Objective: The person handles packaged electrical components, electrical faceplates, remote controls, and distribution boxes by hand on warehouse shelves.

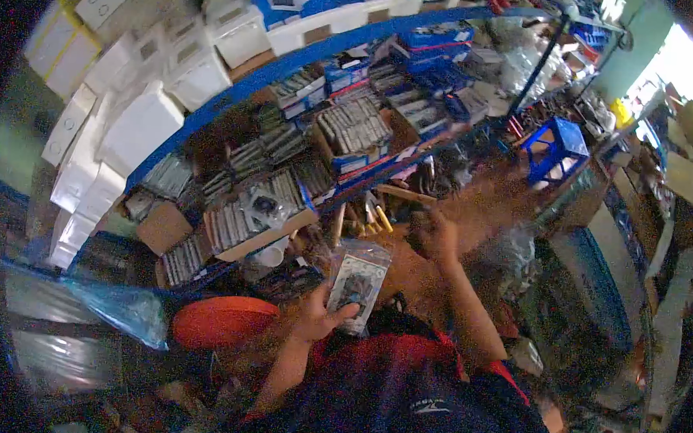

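My left hand (321, 314) grips a clear plastic packet (360, 281) low in front of my chest, the thumb pressed across its face. Inside the packet are a light printed card and a dark item too blurred to name. My right hand (440, 236) is held over the brown work surface (411, 264), its fingers curled at something dark that I cannot make out. Several yellow-handled tools (380, 218) lie just left of that hand.
A blue-edged shelf holds boxes of tightly filed packets (352, 125), with white bins (141, 128) above. Left of me is a red round stool top (225, 322). A blue plastic crate (558, 152) stands to the right, and flattened cardboard (686, 182) leans beyond it.
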A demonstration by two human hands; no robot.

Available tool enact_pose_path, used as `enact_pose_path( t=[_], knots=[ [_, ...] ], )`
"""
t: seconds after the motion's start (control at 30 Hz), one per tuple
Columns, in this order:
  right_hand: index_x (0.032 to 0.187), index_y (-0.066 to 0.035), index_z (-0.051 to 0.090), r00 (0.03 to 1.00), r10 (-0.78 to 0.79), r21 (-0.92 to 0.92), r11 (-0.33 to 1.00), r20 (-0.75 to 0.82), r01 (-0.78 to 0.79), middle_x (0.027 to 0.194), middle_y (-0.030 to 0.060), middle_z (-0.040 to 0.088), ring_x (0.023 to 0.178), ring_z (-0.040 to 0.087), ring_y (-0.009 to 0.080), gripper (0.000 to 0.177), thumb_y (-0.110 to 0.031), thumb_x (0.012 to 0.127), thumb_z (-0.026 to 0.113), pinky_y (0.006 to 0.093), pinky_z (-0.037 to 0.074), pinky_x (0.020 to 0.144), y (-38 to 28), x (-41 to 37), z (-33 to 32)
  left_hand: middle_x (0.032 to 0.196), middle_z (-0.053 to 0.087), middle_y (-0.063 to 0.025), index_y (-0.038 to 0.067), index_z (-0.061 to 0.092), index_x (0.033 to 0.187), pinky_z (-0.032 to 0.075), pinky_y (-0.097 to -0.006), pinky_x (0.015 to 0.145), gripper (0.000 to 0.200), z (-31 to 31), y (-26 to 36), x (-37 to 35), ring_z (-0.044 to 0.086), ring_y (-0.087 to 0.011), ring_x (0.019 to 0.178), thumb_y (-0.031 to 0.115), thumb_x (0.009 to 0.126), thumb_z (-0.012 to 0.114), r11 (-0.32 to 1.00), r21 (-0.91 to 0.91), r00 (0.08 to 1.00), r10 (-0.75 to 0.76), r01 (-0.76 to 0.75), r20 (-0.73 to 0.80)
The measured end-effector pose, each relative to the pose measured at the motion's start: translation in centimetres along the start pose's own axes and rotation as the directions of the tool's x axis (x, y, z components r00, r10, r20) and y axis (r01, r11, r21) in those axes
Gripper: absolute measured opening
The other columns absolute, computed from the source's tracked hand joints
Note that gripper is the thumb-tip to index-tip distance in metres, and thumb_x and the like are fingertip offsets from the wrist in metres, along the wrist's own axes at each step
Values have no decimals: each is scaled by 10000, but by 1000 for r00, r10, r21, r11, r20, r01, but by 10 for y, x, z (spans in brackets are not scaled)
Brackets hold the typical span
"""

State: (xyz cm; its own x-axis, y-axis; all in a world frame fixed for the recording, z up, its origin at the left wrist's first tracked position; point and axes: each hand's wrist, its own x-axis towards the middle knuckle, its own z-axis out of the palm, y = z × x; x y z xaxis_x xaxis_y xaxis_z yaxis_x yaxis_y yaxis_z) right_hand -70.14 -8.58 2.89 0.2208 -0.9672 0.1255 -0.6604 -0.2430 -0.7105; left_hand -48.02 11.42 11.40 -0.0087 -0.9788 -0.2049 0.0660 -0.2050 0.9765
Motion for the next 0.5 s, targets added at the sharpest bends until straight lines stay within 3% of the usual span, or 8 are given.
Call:
enact_pose_path(
  t=[0.03,0.07,0.13,0.2,0.27,0.3,0.37,0.5],
  knots=[
    [1008,-66,585,993,29,202,979,-111,-6,844,145,645,721,641,288,310,-244,757,629,388,507,649,-2,-2,-6,1083,571,-70,9,461,1200,427,-320,880,532,-3,0,1,552,-182,977,216,774,701,998,-33,998,-48,47,-49],
    [1011,-63,590,993,64,451,892,-100,-12,848,133,643,690,626,255,268,-226,798,580,365,510,631,-9,-10,-2,1085,570,-69,13,459,1204,427,-322,878,532,-4,-1,2,553,-183,973,217,776,700,992,-73,990,-109,102,-93],
    [1018,-55,599,987,139,835,551,-76,-13,858,110,638,629,597,190,226,-190,881,481,321,516,595,-21,-22,5,1107,557,-61,23,451,1220,411,-319,896,542,-5,-20,8,534,-179,1002,214,777,700,978,-183,983,-128,103,-132],
    [1075,-37,557,988,151,841,529,37,-112,977,97,613,697,605,202,263,-171,887,431,326,527,615,-21,-34,32,1115,548,-57,26,457,1210,396,-318,908,503,-3,-33,11,514,-175,1023,215,799,676,970,-218,976,-145,107,-163],
    [1162,-17,485,1000,-14,730,683,25,-9,1087,94,556,1004,531,213,322,-93,851,456,314,428,884,-81,-55,24,1130,536,-57,27,458,1209,381,-318,921,472,6,-26,13,495,-174,1045,218,822,650,966,-230,959,-171,118,-226],
    [1180,-10,468,1000,-20,670,742,-22,30,1081,117,552,1068,494,222,367,-10,813,486,314,360,951,-112,-64,27,1140,529,-60,27,457,1212,372,-319,929,461,15,-11,14,486,-175,1057,220,833,636,967,-226,943,-183,121,-279],
    [1203,-9,439,996,-68,678,729,-63,93,1101,144,543,1088,488,214,428,38,784,511,323,361,951,-128,-85,37,1151,521,-65,26,453,1220,365,-324,935,447,24,-4,16,477,-179,1064,233,855,607,974,-206,912,-171,99,-372],
    [1213,-4,411,991,-28,627,776,132,-61,1125,167,531,1076,498,239,426,-26,812,555,326,381,919,-133,-112,17,1164,518,-78,16,449,1228,361,-333,936,457,22,-11,31,481,-195,1064,292,881,564,988,-152,836,-57,-32,-546]
  ],
)
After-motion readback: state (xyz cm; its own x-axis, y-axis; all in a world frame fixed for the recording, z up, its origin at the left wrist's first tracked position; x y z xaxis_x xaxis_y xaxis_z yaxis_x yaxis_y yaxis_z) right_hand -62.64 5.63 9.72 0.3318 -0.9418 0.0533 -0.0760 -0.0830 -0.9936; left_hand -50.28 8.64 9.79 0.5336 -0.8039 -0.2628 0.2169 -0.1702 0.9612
